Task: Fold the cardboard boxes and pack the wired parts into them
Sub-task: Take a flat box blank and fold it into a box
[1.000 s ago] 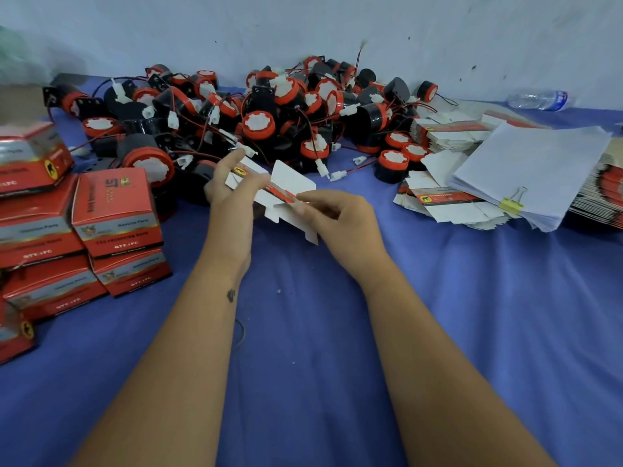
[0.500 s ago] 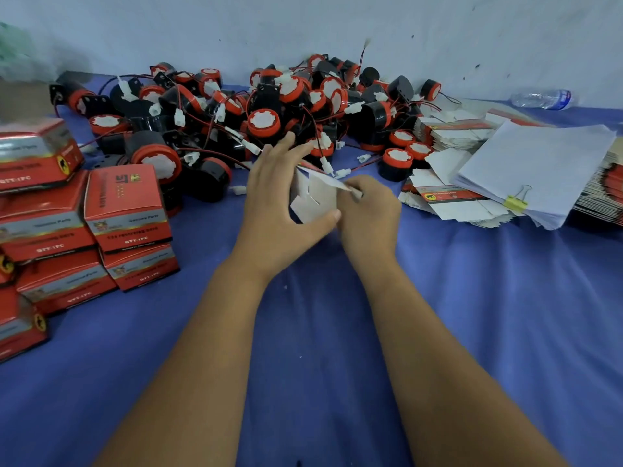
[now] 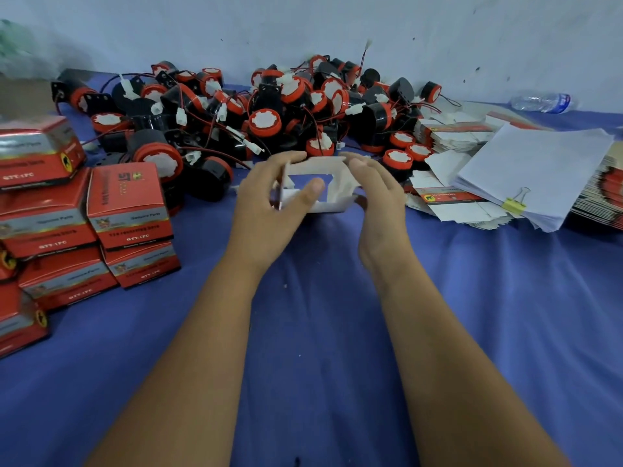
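A small cardboard box (image 3: 333,183), white inside, stands opened into a square tube above the blue cloth, and I see the cloth through it. My left hand (image 3: 266,203) grips its left wall, thumb laid across the near side. My right hand (image 3: 377,193) holds its right wall, fingers curled over the far edge. Behind the box lies a big heap of black and red wired parts (image 3: 269,119) with white connectors.
Several folded red boxes (image 3: 128,203) are stacked at the left. Flat box blanks (image 3: 448,200) and a clipped stack of white paper (image 3: 536,170) lie at the right, a plastic bottle (image 3: 542,102) by the wall. A blue cloth (image 3: 323,332) covers the surface.
The flat box blank has been opened up into a square tube. Both hands have moved apart to its two sides.
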`<state>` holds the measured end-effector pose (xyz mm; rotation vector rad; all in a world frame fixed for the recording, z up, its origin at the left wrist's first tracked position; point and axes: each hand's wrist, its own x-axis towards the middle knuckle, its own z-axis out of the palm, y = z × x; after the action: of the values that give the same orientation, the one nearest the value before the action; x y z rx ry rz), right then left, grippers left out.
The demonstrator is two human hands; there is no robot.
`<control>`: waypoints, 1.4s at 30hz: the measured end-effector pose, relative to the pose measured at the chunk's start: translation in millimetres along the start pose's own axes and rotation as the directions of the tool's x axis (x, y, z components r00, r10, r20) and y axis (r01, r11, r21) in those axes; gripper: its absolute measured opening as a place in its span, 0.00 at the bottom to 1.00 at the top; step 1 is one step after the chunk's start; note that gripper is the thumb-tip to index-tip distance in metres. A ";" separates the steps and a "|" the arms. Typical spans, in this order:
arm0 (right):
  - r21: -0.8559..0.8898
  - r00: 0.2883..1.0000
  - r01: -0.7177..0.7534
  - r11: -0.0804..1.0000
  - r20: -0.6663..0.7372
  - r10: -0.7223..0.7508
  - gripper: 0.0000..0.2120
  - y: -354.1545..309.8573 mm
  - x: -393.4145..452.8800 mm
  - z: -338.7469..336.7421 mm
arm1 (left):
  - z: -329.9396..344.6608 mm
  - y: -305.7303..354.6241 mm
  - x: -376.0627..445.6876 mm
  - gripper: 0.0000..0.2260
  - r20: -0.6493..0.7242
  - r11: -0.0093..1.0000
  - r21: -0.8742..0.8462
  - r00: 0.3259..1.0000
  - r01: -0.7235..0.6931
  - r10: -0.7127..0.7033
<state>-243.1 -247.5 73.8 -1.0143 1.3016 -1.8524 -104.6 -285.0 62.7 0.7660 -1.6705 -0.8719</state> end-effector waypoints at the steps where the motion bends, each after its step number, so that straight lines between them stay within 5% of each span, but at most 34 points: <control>1: 0.003 0.996 0.022 1.000 0.091 -0.022 0.19 0.1 -1.0 1.8 | -0.9 0.2 1.1 0.11 -0.048 0.998 -0.055 0.999 0.021 -0.024; 5: -0.010 0.959 0.028 1.000 0.283 -0.024 0.29 2.4 -5.7 11.2 | -8.9 2.4 5.5 0.04 -0.108 0.960 -0.268 0.988 0.076 -0.109; 14: -0.005 0.991 0.036 0.999 0.130 -0.035 0.17 5.9 -8.4 17.3 | -11.5 4.2 5.3 0.06 0.039 0.942 -0.302 0.989 0.147 -0.142; 22: -0.039 0.996 0.039 0.998 0.083 -0.036 0.10 8.9 -13.7 28.8 | -5.0 4.6 4.2 0.15 -0.008 0.908 -0.380 0.981 0.174 -0.192; 29: -0.070 0.999 0.013 0.997 0.046 -0.009 0.07 12.1 -12.1 27.6 | 8.7 1.3 7.5 0.05 -0.142 0.751 -0.651 0.953 0.113 -0.267; 36: -0.020 0.999 -0.035 0.999 0.039 0.035 0.08 10.2 -9.0 23.8 | -3.0 1.6 12.2 0.20 0.121 0.546 -0.796 0.952 0.262 -0.282; 42: 0.027 0.999 -0.043 0.999 0.035 0.042 0.13 8.8 -9.8 22.4 | 3.6 1.5 10.6 0.08 0.109 0.728 -0.621 0.952 0.289 -0.285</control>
<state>-218.3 -251.9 67.9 -0.9920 1.2649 -1.8088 -110.7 -292.4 68.6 0.5434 -1.1409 -1.5584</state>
